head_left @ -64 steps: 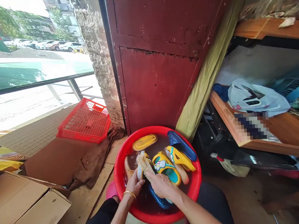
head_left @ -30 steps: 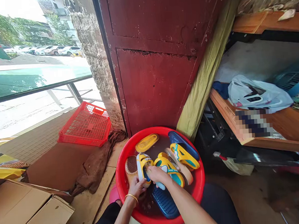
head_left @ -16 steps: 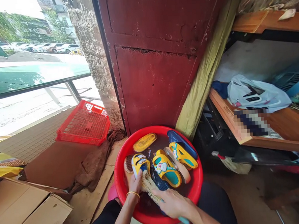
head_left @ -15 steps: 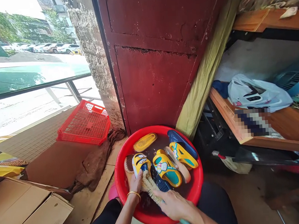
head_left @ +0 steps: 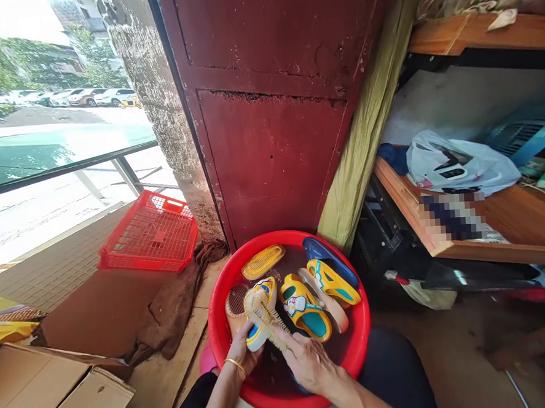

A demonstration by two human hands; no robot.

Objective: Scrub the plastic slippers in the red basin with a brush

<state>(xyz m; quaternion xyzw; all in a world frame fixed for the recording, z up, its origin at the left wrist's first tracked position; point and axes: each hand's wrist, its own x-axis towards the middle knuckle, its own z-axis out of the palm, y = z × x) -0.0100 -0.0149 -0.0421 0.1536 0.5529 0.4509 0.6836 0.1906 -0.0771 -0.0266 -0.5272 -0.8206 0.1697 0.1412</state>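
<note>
My left hand [head_left: 241,352] grips the heel end of a yellow-and-white children's slipper [head_left: 257,339] over a red basin [head_left: 365,346] of dark water. In my right hand [head_left: 310,363] is a scrub brush [head_left: 266,320], its pale bristles lying across the slipper and covering part of it. Two yellow slippers, a near one [head_left: 312,315] with a teal insole and a farther one [head_left: 335,283], rest in the basin to the right. A blue slipper [head_left: 331,259] leans on the back rim. Also in the water are a yellow sole [head_left: 263,262] and a beige slipper [head_left: 236,301] with a brown insole.
Behind the basin stands a dark red metal door [head_left: 274,154]. A red plastic crate [head_left: 149,236], a brown cloth [head_left: 168,315] and a cardboard box [head_left: 57,389] lie on the left. On the right, a wooden shelf [head_left: 523,225] holds a white plastic bag [head_left: 459,162].
The brush has moved up and forward onto the slipper. My left hand has shifted slightly left and down, and the slipper is tilted differently. The camera view has shifted a little.
</note>
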